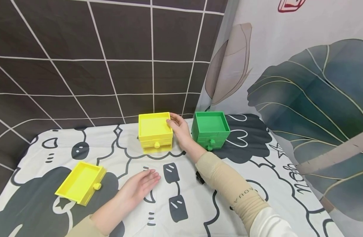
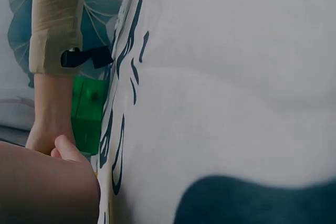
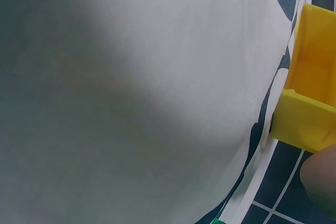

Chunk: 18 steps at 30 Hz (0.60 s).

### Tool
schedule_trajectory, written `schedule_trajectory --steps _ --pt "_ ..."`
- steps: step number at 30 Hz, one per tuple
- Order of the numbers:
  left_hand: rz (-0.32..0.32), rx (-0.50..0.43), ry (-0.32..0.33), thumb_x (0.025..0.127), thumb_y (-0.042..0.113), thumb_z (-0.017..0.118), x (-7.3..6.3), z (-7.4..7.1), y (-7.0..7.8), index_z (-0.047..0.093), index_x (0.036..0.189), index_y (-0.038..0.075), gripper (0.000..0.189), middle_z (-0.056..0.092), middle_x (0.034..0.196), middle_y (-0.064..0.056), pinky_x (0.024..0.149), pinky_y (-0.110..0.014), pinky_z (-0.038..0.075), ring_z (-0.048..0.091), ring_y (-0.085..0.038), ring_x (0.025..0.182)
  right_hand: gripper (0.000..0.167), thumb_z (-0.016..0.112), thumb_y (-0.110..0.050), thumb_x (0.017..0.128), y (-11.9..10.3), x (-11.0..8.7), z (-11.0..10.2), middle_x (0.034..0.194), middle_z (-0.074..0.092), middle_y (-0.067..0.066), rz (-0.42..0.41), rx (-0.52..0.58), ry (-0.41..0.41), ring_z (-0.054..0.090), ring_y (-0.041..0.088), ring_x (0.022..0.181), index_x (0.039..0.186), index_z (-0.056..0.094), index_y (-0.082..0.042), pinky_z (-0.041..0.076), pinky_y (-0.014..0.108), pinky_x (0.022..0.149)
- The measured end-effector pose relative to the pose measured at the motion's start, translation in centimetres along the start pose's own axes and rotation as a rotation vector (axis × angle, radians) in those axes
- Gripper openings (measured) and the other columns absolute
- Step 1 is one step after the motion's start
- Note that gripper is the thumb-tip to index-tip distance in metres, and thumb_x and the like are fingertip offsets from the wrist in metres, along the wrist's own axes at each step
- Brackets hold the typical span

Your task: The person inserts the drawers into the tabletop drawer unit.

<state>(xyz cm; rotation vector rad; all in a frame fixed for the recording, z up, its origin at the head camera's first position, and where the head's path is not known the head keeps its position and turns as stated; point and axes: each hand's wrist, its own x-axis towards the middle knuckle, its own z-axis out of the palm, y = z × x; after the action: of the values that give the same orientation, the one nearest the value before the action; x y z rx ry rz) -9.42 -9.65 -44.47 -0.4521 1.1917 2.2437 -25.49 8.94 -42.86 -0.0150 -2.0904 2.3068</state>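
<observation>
A yellow mini drawer cabinet with a tray-like top stands near the back of the table. Its lower slot is empty, and above it a drawer with a round knob is in place. My right hand grips the cabinet's right side, thumb at the top rim. In the right wrist view the cabinet's empty slot faces the camera. A loose yellow drawer lies at the left, its knob pointing right. My left hand is held over the cloth between drawer and cabinet, fingers extended and holding nothing.
A green drawer cabinet stands just right of my right hand. A white cloth with dark cartoon prints covers the table. Behind it hangs a dark grid-patterned backdrop, with a leaf-print curtain at the right.
</observation>
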Motion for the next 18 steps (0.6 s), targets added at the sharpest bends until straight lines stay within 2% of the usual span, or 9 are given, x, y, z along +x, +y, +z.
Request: schedule_trajectory --steps 3,10,18 --pt "-0.005 -0.012 0.003 0.113 0.011 0.044 -0.3 -0.5 -0.2 0.046 0.139 -0.008 0.033 0.074 0.108 -0.005 0.104 -0.028 0.061 0.075 -0.014 0.104 0.049 0.062 -0.005 0.101 0.1 0.1 0.0 0.149 0.059 0.026 0.003 -0.003 0.002 0.057 0.035 0.139 0.148 0.054 0.006 0.046 0.042 0.124" --pt "-0.017 -0.035 0.002 0.113 0.013 0.044 -0.9 -2.0 -0.4 0.063 0.121 0.004 0.022 0.075 0.11 -0.004 0.104 -0.027 0.061 0.076 -0.014 0.105 0.049 0.061 -0.006 0.101 0.1 0.2 -0.1 0.149 0.058 0.026 -0.002 -0.006 -0.001 0.056 0.036 0.14 0.148 0.053 0.006 0.046 0.043 0.125" --pt "-0.033 -0.069 0.002 0.115 0.016 0.038 -1.6 -4.1 -0.5 0.066 0.114 0.01 0.028 0.074 0.111 -0.002 0.106 -0.025 0.059 0.075 -0.011 0.106 0.048 0.062 -0.006 0.102 0.4 0.3 -0.2 0.148 0.059 0.025 -0.008 -0.013 -0.007 0.058 0.036 0.138 0.148 0.054 0.006 0.047 0.042 0.123"
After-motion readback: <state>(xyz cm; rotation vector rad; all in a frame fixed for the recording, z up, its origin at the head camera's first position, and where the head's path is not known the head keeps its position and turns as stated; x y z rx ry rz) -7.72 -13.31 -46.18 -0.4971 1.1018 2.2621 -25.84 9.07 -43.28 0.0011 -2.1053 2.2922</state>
